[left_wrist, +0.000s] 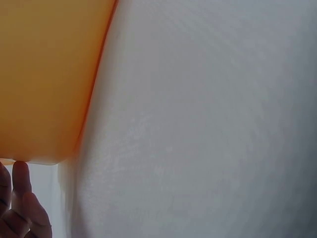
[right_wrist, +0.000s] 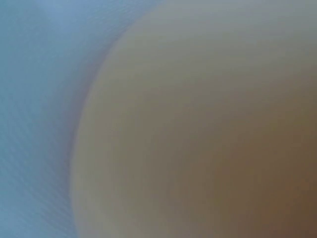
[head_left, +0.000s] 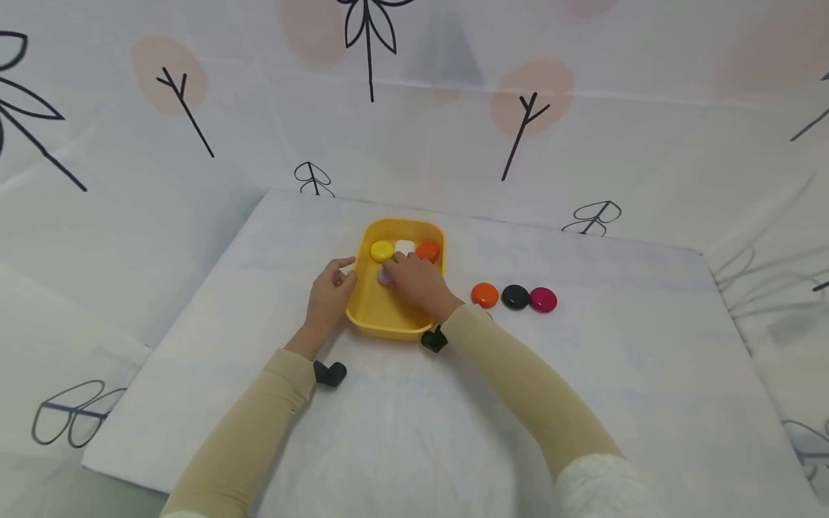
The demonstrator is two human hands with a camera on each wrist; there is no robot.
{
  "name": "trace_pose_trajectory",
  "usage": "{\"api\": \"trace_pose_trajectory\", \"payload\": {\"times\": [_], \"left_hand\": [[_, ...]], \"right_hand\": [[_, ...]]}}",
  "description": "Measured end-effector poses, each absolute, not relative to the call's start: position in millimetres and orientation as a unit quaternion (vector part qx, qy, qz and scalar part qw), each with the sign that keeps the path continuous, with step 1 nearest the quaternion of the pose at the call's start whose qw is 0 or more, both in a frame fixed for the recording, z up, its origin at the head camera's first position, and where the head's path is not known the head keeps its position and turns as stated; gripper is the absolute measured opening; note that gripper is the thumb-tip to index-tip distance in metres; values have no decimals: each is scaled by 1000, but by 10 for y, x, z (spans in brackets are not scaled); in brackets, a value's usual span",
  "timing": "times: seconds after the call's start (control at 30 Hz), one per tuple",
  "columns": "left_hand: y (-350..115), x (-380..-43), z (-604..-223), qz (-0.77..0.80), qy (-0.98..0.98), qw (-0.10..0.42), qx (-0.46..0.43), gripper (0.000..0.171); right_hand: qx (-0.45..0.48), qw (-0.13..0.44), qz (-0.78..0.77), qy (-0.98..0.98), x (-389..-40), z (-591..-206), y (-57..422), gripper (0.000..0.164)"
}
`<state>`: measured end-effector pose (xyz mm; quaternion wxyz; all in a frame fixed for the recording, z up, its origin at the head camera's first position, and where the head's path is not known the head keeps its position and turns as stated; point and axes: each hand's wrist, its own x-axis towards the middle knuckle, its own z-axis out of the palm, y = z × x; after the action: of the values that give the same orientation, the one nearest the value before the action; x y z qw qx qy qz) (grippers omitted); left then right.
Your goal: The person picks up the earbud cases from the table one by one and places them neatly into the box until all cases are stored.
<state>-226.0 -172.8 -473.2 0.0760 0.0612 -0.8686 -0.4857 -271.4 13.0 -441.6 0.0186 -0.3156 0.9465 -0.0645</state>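
A yellow tray [head_left: 388, 332] stands on the table, with a yellow disc [head_left: 382, 251], a white piece [head_left: 404, 247] and an orange-red disc [head_left: 427, 250] along its far end. Reaching in over the right rim, my right hand [head_left: 417, 283] pinches a lavender disc [head_left: 385, 276] low in the tray, its fingers covering part of it. My left hand [head_left: 329, 296] is at the left rim, thumb and forefinger extended against the wall. In the left wrist view the fingertips [left_wrist: 21, 171] meet the edge of the tray. The right wrist view shows only the tray's blurred wall [right_wrist: 198, 139].
Right of the tray lie an orange disc [head_left: 484, 295], a black disc [head_left: 516, 296] and a crimson disc [head_left: 543, 299] in a row. Another reddish piece peeks out by the right sleeve. A patterned cloth [head_left: 421, 144] hangs behind the white-covered table [head_left: 648, 374].
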Motion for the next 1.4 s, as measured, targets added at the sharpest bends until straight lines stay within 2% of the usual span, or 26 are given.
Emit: {"api": "trace_pose_trajectory", "payload": {"times": [0.53,0.8,1.2,1.4], "left_hand": [[-1718,-2251,-4719,-492,-865,78,61,37],[-1709,-2237,-4706,-491,-865,82,63,37],[-1700,-2231,-4699,-489,-867,68,69,38],[-1699,-2219,-4673,-487,-868,70,69,38]], "right_hand": [[-330,1,-55,942,-2720,-4416,113,26],[-324,13,-69,943,-2729,-4413,116,25],[-311,29,-90,946,-2748,-4412,139,28],[-289,30,-171,941,-2778,-4427,170,37]]}}
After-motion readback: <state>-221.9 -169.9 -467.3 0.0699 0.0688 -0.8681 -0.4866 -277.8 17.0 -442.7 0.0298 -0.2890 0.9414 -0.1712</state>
